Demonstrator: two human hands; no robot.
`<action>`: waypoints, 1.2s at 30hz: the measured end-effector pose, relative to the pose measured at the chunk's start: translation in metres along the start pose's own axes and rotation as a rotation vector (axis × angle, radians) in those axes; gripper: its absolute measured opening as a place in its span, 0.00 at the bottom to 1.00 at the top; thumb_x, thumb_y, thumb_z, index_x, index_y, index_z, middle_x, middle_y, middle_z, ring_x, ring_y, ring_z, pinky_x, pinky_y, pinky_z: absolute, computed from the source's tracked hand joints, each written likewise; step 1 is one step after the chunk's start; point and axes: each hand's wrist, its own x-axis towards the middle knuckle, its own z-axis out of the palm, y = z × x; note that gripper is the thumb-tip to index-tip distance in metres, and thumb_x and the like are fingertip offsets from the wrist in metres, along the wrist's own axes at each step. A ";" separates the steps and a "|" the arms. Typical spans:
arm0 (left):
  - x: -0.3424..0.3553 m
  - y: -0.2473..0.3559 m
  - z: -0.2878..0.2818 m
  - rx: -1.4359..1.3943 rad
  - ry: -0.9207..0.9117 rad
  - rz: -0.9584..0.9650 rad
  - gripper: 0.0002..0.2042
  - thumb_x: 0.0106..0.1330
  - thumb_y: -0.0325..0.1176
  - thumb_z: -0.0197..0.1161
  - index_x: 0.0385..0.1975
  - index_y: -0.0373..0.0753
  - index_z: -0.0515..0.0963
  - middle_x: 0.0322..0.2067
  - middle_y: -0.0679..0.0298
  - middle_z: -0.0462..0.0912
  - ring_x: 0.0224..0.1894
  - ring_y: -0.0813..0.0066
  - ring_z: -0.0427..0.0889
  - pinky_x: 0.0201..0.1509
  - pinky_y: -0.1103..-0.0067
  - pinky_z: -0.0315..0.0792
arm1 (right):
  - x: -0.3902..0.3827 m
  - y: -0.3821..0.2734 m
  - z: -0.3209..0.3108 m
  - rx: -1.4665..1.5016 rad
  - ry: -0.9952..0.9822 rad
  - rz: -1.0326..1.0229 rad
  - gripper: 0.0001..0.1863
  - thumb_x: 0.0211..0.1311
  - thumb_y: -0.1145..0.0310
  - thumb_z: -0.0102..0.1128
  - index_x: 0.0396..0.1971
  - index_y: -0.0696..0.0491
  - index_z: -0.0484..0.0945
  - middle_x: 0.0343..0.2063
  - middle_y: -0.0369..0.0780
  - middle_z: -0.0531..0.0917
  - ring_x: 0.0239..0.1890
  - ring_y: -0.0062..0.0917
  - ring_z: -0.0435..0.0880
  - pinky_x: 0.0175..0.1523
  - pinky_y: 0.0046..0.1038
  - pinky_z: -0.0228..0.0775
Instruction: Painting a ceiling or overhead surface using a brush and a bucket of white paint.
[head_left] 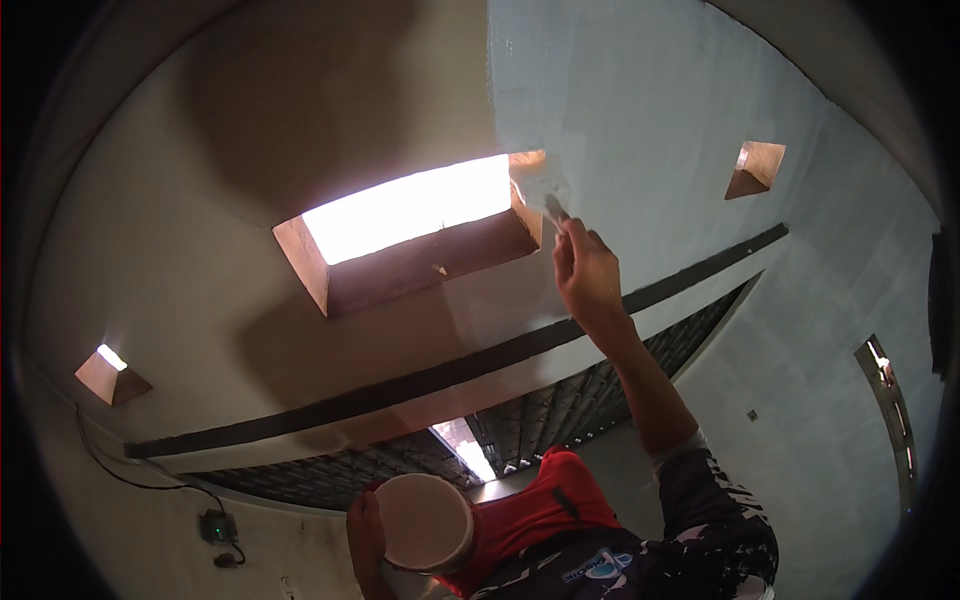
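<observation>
My right hand [588, 272] is raised and closed round the handle of a paintbrush [543, 186]. The brush's pale, blurred head is at the right edge of a bright window opening [410, 208] in the wall. Fresh-looking light grey paint [640, 130] covers the wall to the right of the brush, while the tan wall [130, 220] on the left is bare of it. Low down, my left hand [366, 530] grips the side of a round paint bucket [428, 522], held near my body. Its fingers are partly hidden behind the bucket.
A dark ledge [450, 372] runs across below the window opening. Small recessed openings sit at the right [756, 170] and left [112, 376]. A black cable leads to a wall box [217, 527] at lower left. Another narrow slot [888, 400] is at far right.
</observation>
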 end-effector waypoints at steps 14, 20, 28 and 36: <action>-0.002 0.011 0.001 0.053 0.009 0.000 0.24 0.75 0.48 0.46 0.52 0.34 0.80 0.45 0.49 0.85 0.49 0.55 0.83 0.55 0.67 0.73 | 0.007 -0.007 0.004 0.007 0.076 -0.041 0.08 0.69 0.73 0.56 0.46 0.57 0.75 0.29 0.49 0.82 0.27 0.41 0.84 0.30 0.39 0.74; -0.003 0.006 -0.002 0.029 0.007 -0.026 0.25 0.77 0.48 0.48 0.48 0.27 0.76 0.42 0.50 0.82 0.46 0.65 0.78 0.55 0.68 0.70 | 0.003 -0.019 -0.021 0.157 0.029 0.073 0.07 0.70 0.73 0.55 0.44 0.59 0.74 0.30 0.50 0.84 0.24 0.37 0.83 0.30 0.34 0.75; 0.008 -0.011 0.003 0.104 0.046 0.005 0.23 0.76 0.48 0.47 0.51 0.33 0.80 0.44 0.48 0.84 0.49 0.53 0.83 0.55 0.66 0.72 | 0.008 -0.004 -0.004 0.180 0.027 0.011 0.08 0.70 0.74 0.56 0.45 0.60 0.76 0.24 0.45 0.82 0.20 0.31 0.78 0.29 0.29 0.71; 0.002 0.002 0.002 0.053 -0.003 0.006 0.23 0.76 0.47 0.46 0.52 0.34 0.80 0.44 0.51 0.85 0.49 0.58 0.83 0.54 0.68 0.73 | 0.029 -0.007 -0.014 0.164 0.120 -0.028 0.08 0.70 0.74 0.55 0.45 0.59 0.76 0.21 0.44 0.79 0.18 0.25 0.75 0.27 0.28 0.68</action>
